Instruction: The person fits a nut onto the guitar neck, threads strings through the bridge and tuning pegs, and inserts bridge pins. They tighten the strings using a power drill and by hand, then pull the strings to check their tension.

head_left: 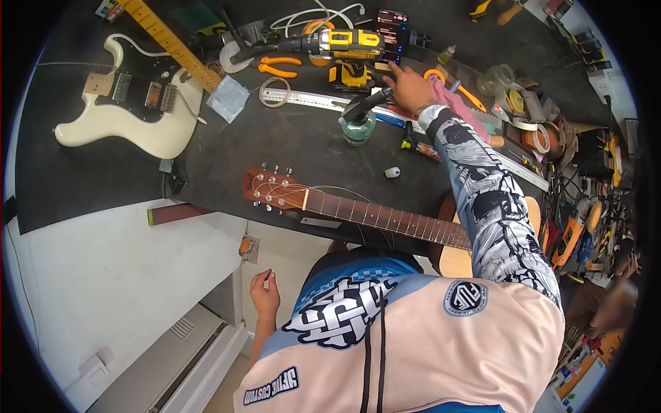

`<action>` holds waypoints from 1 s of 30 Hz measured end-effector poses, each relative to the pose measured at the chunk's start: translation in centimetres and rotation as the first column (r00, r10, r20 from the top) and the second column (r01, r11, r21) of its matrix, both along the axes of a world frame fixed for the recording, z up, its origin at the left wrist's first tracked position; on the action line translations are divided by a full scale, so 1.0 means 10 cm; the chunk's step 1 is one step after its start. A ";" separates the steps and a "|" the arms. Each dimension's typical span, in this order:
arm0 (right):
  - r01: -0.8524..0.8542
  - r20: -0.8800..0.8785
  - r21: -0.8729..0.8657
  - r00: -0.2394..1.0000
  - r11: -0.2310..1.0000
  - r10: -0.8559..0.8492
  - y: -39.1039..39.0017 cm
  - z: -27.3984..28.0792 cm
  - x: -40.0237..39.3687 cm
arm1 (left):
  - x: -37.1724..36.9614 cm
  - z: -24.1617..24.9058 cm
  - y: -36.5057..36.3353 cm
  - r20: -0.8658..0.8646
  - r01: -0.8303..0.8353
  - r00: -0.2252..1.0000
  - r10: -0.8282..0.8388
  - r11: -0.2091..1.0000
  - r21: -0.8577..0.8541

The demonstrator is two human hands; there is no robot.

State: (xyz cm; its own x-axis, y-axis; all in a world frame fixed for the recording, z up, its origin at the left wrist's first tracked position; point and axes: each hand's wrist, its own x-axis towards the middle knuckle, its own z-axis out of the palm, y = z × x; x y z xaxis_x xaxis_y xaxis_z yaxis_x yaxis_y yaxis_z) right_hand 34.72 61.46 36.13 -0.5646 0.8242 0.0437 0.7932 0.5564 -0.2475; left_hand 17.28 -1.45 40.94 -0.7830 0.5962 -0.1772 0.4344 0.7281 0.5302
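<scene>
My right hand point(410, 91) reaches across the bench, a finger stretched to the lower end of a lit phone point(392, 34). Just left of that hand stands a spray bottle point(358, 131) with a black nozzle. My left hand point(264, 296) hangs low beside my body, away from the bench, its fingers curled together; I cannot tell what they hold. In front of me lies an acoustic guitar point(385, 217), headstock to the left, with loose strings around the tuners. My right sleeve covers much of its body.
A cream electric guitar point(162, 127) lies at the left. A yellow drill point(351, 43), orange-handled pliers point(279, 67), a steel ruler point(310, 99) and a small white container point(392, 172) are on the bench. Tools crowd the right side, where another person's arm point(613, 303) shows.
</scene>
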 end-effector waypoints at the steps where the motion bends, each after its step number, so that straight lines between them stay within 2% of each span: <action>1: -0.002 0.000 0.008 1.000 1.000 0.002 0.01 -0.01 -0.01 | -0.01 0.00 0.00 -0.002 -0.001 1.000 0.001 1.000 0.003; 9: -0.007 0.055 0.013 0.998 1.000 0.006 0.02 0.01 -0.02 | -0.08 0.04 0.03 -0.033 0.020 0.999 -0.019 1.000 0.021; 21: 0.006 -0.004 -0.054 1.000 0.999 -0.006 0.05 0.02 0.09 | -0.08 -0.02 -0.01 -0.023 0.011 1.000 -0.010 0.999 0.033; 30: 0.044 0.005 -0.009 0.999 0.999 -0.044 0.10 0.00 0.05 | -0.01 0.00 -0.04 -0.017 -0.027 0.999 0.027 0.999 0.030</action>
